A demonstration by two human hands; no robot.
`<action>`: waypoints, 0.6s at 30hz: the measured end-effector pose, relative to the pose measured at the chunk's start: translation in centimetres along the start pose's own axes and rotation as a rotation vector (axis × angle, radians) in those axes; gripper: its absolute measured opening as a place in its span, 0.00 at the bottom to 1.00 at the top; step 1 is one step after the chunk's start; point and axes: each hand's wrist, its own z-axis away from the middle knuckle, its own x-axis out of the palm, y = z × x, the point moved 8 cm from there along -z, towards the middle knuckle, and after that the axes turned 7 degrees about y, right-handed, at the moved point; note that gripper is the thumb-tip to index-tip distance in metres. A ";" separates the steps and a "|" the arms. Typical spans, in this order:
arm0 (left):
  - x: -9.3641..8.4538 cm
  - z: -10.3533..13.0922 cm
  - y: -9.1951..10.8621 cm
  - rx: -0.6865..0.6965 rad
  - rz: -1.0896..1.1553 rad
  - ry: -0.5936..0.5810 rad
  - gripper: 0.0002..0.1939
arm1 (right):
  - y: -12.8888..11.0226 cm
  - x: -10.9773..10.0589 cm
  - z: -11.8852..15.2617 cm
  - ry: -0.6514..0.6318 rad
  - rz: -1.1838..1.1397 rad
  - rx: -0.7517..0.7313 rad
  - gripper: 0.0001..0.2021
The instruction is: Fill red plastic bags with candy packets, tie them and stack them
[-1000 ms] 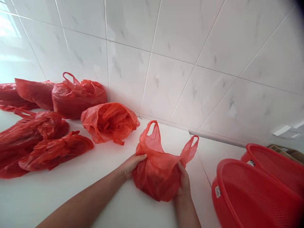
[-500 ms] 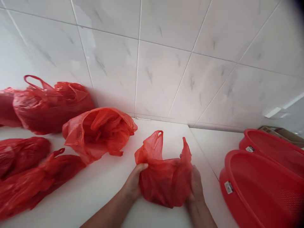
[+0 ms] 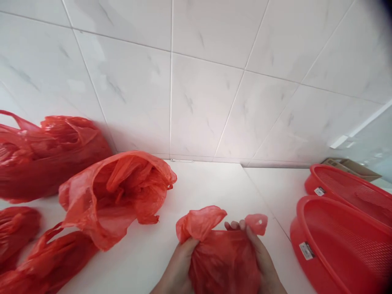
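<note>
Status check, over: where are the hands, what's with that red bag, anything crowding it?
Left hand and right hand both gripping the small red bag on the white counter. Open red bag lies to the left, apart. Red baskets to the right, apart.

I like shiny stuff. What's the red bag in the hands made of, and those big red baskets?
The red bag looks like thin plastic film: crinkly, glossy, slightly see-through. The red baskets look like hard moulded plastic, smooth rims and fine mesh walls.

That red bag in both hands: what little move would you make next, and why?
Probably draw the two handles together above the red bag. The left hand pinches one handle, the right hand the other, and the handles stand apart with the bag's mouth between them.
</note>
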 end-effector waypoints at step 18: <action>2.4 -1.3 2.2 0.126 -0.009 -0.065 0.29 | 1.3 7.2 2.3 -0.178 0.449 0.024 0.18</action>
